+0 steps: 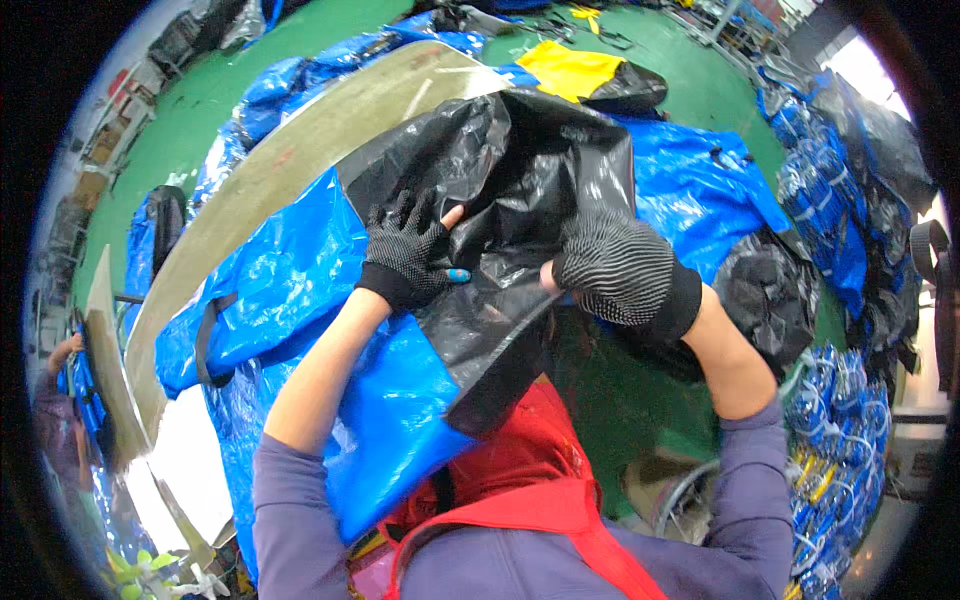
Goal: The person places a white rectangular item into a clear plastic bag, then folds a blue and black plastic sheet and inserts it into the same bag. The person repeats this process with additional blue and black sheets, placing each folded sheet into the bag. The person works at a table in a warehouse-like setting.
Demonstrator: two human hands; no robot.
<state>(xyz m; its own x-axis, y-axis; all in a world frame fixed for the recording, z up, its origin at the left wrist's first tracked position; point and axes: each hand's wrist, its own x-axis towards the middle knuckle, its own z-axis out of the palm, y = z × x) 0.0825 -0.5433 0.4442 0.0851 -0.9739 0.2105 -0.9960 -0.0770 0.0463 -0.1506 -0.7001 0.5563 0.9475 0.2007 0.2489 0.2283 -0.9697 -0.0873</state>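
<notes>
A large sheet of shiny black plastic (500, 190) joined to blue plastic (290, 230) lies creased in front of me. My left hand (410, 245), in a black dotted glove with bare thumb tip and blue on one fingertip, rests on the black part with its fingers spread. My right hand (615, 270), in a similar glove, is closed at the right edge of the black plastic, its bare thumb tip against it. The folded fingers hide how much material is in the grip. A black strap (212, 335) hangs from the blue part.
A curved tabletop (270, 170) runs under the sheet at the left. Blue bundles (825, 430) are stacked at the right, beside a crumpled black bag (765, 295). A yellow and black piece (570, 70) lies at the far side. Another person (65, 400) stands at the left edge.
</notes>
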